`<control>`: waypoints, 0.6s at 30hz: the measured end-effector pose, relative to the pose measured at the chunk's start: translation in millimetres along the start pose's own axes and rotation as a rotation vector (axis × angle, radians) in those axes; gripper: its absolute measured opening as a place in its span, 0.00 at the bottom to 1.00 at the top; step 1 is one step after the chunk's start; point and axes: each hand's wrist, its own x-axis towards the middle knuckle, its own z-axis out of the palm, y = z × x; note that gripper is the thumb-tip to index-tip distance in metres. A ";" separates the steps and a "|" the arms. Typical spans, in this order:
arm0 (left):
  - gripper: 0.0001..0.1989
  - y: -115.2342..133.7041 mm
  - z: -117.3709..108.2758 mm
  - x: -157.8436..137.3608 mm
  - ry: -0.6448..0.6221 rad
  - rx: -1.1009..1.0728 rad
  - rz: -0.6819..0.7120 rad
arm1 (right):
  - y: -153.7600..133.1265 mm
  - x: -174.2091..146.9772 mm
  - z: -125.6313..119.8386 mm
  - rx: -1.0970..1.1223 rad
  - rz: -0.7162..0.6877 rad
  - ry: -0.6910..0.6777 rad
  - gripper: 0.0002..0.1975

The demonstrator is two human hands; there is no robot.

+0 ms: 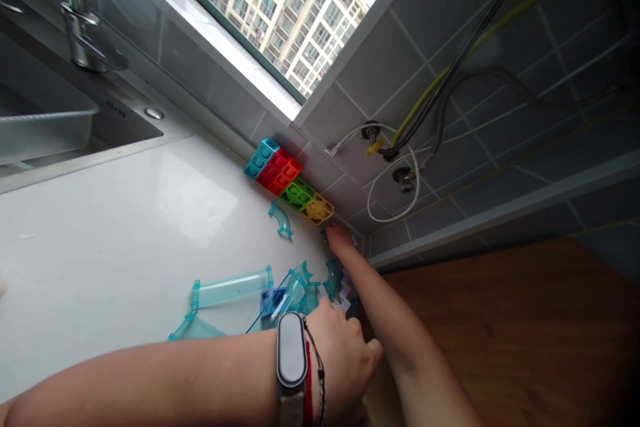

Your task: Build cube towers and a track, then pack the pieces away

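Note:
My left hand (345,353), with a watch and bracelets at the wrist, is over the counter's near edge. Its fingers curl inward, and whatever they hold is hidden. Beside it lie clear teal track pieces (300,287), a blue square piece (273,302) and a pale purple zigzag piece (345,290). Farther off, my right hand (340,239) reaches into the corner by the wall. Its fingers are bent around something small that I cannot make out. Close to that hand stands a row of blocks: blue (261,159), red (280,171), green (299,194) and yellow (317,209).
A curved teal piece (281,219) and a long teal channel (233,287) lie on the white counter (125,247). At left are a sink (135,137) and faucet (83,40). A white cable (369,197) and hoses hang along the tiled wall. A brown wooden surface (500,333) is at right.

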 end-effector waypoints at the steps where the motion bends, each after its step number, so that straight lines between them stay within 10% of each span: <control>1: 0.31 0.2 -0.2 0.0 -0.001 0.005 0.001 | -0.9 -0.8 0.3 0.004 -0.002 0.006 0.16; 18: 0.32 1.5 3.1 2.2 -0.017 0.036 0.005 | -27.1 -27.1 -8.4 0.333 -0.255 0.114 0.22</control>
